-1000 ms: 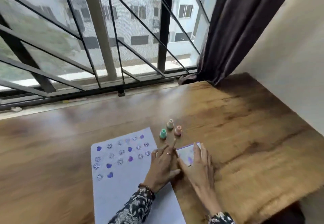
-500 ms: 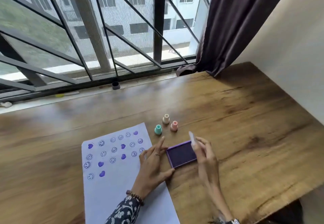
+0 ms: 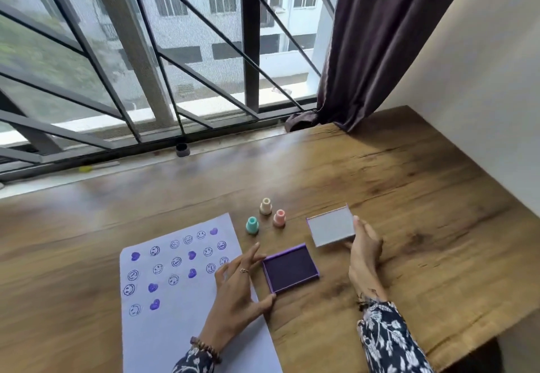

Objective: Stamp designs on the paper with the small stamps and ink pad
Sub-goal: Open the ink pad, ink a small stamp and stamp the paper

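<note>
Just past my left hand [image 3: 236, 291], fingers spread and empty, sit the stamps [image 3: 265, 216]; right hand [image 3: 363, 253] pinches the lid [image 3: 331, 230], so left's nearer.

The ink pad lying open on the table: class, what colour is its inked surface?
Dark purple, with a lighter purple rim: the ink pad, seen clearly in the head view.

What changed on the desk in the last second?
The right hand lifted the lid off the ink pad and now holds it to the pad's right, leaving the purple pad open. The left hand still steadies the pad's near corner. The three stamps and paper stayed put.
</note>
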Demonstrator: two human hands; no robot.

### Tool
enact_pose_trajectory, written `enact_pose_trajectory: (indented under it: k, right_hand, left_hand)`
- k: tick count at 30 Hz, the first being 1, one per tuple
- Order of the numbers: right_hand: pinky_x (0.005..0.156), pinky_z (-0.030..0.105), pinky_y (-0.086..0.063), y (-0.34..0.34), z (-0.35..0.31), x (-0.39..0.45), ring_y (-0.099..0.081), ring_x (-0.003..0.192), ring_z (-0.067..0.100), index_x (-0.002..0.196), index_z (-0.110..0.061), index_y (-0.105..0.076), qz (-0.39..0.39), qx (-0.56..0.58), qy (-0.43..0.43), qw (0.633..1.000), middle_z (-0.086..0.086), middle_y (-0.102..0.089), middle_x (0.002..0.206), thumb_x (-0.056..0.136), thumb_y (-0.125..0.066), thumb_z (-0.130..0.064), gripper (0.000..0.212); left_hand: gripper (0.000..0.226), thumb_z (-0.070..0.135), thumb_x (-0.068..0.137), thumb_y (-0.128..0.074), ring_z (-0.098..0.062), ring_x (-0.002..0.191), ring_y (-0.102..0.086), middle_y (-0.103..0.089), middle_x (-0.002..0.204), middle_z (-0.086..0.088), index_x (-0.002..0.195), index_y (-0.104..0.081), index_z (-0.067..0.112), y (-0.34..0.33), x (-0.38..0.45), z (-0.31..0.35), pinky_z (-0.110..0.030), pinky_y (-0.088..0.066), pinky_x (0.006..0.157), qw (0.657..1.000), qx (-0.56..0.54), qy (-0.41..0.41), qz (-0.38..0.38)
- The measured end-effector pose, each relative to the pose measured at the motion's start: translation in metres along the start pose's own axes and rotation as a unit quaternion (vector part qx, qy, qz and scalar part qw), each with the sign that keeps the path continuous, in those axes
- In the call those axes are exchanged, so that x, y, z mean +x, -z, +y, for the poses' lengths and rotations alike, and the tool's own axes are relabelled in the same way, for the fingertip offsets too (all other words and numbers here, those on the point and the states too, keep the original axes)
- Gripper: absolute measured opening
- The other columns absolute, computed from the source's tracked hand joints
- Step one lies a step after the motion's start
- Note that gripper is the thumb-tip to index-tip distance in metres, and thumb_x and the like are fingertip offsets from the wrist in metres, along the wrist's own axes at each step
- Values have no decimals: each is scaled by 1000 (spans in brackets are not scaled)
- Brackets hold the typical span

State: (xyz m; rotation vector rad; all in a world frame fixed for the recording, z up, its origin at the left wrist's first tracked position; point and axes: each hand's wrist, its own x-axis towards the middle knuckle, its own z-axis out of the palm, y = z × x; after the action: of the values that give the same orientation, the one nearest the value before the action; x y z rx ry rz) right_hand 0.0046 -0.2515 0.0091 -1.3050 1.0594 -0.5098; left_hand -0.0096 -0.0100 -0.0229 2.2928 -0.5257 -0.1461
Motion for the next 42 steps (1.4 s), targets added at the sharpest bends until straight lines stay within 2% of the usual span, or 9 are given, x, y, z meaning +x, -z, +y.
enact_pose_trajectory:
  k: [6,11,16,21,25,27,32,39,42]
  right_hand:
    - [66,36,-45,0,5,-3,-60,78,28,84,-13,-66,41,-219,162,961,14,-71,89,86,-57,-16,9]
    - [70,30,-40,-10,-4,-22,-55,94,29,96,-12,-66,18,-303,276,912,13,-62,100,85,-61,-13,12]
    - [70,33,-50,-61,-25,-51,-60,87,17,112,-24,-59,-206,-356,322,853,2,-62,106,82,-66,-27,31]
    - [74,33,-48,-79,-20,-63,-62,91,24,102,-17,-65,-246,-448,324,796,6,-65,99,86,-60,-22,17]
    - [76,32,-57,-55,-25,-76,-70,81,16,88,-19,-73,-273,-229,177,917,2,-75,83,80,-69,-20,9]
    - [74,24,-58,-38,-32,-90,-71,84,14,85,-25,-74,-311,-105,75,942,1,-76,85,77,-72,-24,9]
    - [76,19,-56,-14,-40,-121,-70,90,16,98,-14,-72,-353,24,-54,934,7,-76,94,65,-71,-31,37]
    - [69,14,-56,-3,-49,-142,-69,76,7,89,-11,-75,-360,73,-82,927,2,-76,80,59,-73,-38,40]
    - [54,13,-56,-5,-49,-146,-67,59,5,79,-7,-75,-328,158,-184,913,4,-74,69,67,-66,-27,26]
  left_hand:
    - [84,52,63,-66,16,117,-27,-43,123,30,128,-13,54,2,-1,3,-17,-11,98,1000,6,-3,-5]
    - [64,73,64,-55,16,114,-32,-42,118,33,120,-35,48,11,5,9,-21,-16,96,1000,-9,-4,14]
    - [18,30,80,-68,-3,95,-58,-68,96,13,97,-65,29,18,22,27,-31,-40,87,993,-74,20,85]
    - [14,11,80,-67,2,79,-63,-72,83,8,82,-70,25,21,29,48,-13,-46,74,951,-244,130,140]
    - [26,15,78,-69,-7,94,-65,-71,98,3,104,-67,21,31,30,55,-15,-51,77,891,-377,195,159]
    - [32,15,77,-70,-7,95,-66,-72,101,1,108,-66,20,38,30,60,-12,-51,75,861,-438,206,153]
    - [22,18,69,-74,-10,81,-70,-76,85,-2,91,-72,16,56,23,78,-11,-51,67,859,-466,172,125]
    - [19,18,68,-78,-9,76,-68,-74,83,0,86,-74,19,71,9,91,-15,-52,69,917,-374,88,111]
    - [22,20,65,-78,-9,77,-68,-71,82,4,87,-74,20,79,8,90,-15,-53,72,921,-377,45,91]
